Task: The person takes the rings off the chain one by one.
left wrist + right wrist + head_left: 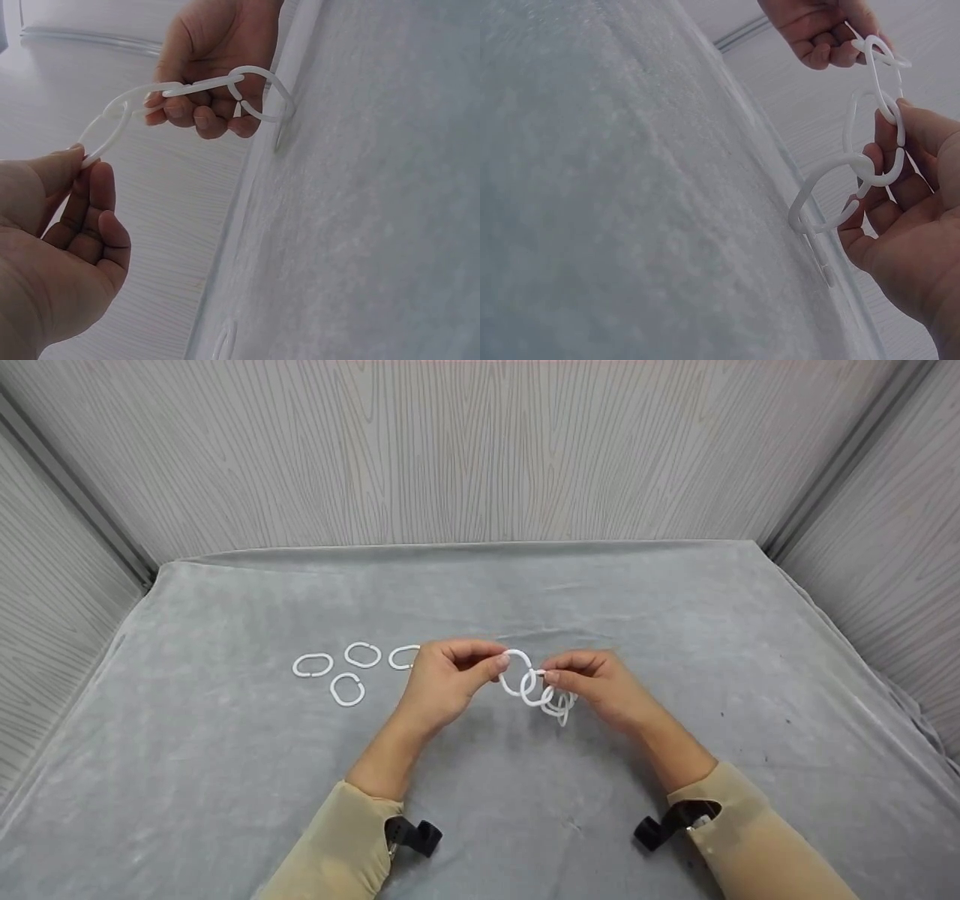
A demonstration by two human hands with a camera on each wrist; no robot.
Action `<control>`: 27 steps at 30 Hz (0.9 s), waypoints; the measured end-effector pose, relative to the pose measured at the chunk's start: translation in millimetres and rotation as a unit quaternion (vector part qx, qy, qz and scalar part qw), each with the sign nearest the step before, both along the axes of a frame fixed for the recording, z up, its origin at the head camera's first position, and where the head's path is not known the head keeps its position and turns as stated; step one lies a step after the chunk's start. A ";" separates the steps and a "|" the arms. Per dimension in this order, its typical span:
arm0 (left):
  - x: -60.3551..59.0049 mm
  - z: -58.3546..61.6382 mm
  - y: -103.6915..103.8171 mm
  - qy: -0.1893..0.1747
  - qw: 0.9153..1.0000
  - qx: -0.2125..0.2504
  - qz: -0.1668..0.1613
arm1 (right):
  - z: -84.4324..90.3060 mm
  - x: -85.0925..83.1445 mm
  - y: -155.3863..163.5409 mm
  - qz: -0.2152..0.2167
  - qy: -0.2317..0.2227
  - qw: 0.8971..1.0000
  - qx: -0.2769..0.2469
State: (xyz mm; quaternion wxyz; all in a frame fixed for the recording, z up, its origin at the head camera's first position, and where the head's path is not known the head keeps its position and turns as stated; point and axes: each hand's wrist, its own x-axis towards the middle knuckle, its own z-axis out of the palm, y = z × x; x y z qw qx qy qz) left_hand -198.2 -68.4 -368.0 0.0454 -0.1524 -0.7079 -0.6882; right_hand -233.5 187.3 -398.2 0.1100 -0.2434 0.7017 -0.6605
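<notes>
Between the two hands runs a chain of white plastic oval links. My left hand (446, 679) pinches the link (519, 652) at the chain's left end between thumb and fingertips. Thumb and index finger of my right hand (600, 682) pinch another link farther along. Below the right hand hang more joined links (562, 723), partly overlapping, so some are hard to separate. A hanging link (802, 196) shows a small gap in its ring in the right wrist view. The chain is held above the cloth near the middle.
Several loose white links lie on the grey cloth (225, 765) left of the hands: an oval one (313, 655), a rounder one (349, 704), another (363, 644) behind it, and one (403, 648) partly hidden by the left hand. Pale wood-grain panels (465, 450) enclose the back and sides.
</notes>
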 end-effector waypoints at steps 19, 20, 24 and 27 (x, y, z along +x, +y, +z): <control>1.9 -0.4 0.4 -0.009 1.000 -0.022 -0.005 | -0.2 -0.2 1.2 0.007 0.005 1.000 0.010; 1.8 -0.3 0.4 -0.008 1.000 -0.024 -0.006 | -0.1 -0.2 1.3 0.007 0.006 1.000 0.011; 1.3 -0.4 0.4 -0.007 0.999 -0.032 -0.009 | 0.3 -0.2 1.5 0.011 0.009 1.000 0.015; 0.9 -1.0 0.6 -0.006 0.999 -0.036 -0.014 | 0.3 -0.1 1.4 0.013 0.009 1.000 0.015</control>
